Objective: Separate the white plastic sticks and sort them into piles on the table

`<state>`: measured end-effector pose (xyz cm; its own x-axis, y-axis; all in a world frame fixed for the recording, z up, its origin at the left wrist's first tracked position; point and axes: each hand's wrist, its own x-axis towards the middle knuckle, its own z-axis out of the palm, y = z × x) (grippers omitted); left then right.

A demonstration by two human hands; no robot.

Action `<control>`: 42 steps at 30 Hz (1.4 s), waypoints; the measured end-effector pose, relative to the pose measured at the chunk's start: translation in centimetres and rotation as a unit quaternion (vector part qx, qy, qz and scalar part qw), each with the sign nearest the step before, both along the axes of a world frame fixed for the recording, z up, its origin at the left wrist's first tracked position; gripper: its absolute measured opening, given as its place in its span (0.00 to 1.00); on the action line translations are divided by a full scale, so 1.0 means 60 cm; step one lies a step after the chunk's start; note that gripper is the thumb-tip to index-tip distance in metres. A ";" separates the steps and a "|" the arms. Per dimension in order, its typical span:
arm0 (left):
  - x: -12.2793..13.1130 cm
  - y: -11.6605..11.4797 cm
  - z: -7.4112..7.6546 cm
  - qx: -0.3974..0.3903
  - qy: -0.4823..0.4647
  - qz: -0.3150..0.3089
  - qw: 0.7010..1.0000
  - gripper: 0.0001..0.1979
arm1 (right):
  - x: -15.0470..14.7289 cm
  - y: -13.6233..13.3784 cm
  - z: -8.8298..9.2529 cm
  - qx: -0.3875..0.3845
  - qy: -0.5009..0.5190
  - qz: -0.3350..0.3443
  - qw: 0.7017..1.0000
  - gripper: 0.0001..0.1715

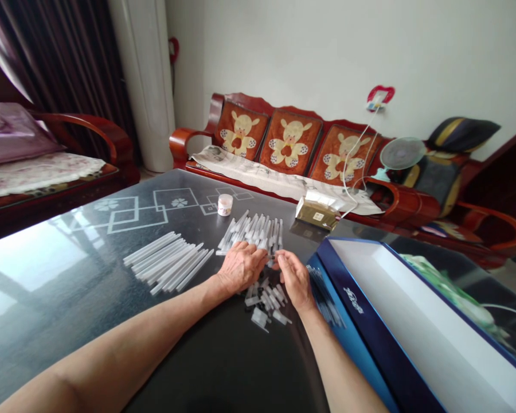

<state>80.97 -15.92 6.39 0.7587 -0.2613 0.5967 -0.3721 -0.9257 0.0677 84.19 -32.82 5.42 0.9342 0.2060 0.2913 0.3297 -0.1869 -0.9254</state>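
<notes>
My left hand (243, 268) is closed with its fingers curled down, at the near edge of a fan of whitish pen-like tubes (258, 228). My right hand (296, 280) pinches with thumb and forefinger close to the left fingertips. Whatever either hand grips is too small or hidden to make out. Below and between the hands lies a loose heap of small translucent plastic caps (272, 298). To the left, several long white plastic tubes (167, 261) are laid side by side. Thin dark sticks (327, 298) rest on a blue surface just right of my right wrist.
A long blue box (370, 310) with a white inside stands at the right of the dark glossy table (90, 275). Farther back are a small white cup (225, 205) and a tissue pack (316, 212). A wooden sofa (180, 146) stands beyond the table.
</notes>
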 end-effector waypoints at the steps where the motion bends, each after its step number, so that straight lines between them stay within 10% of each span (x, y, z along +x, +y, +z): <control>1: 0.000 0.000 0.000 0.001 0.001 0.001 1.000 0.16 | 0.000 0.001 0.001 -0.016 -0.005 -0.012 1.000 0.22; 42: 0.002 0.000 -0.002 0.009 0.042 -0.004 0.999 0.18 | 0.004 0.000 -0.008 -0.059 -0.039 0.010 0.997 0.18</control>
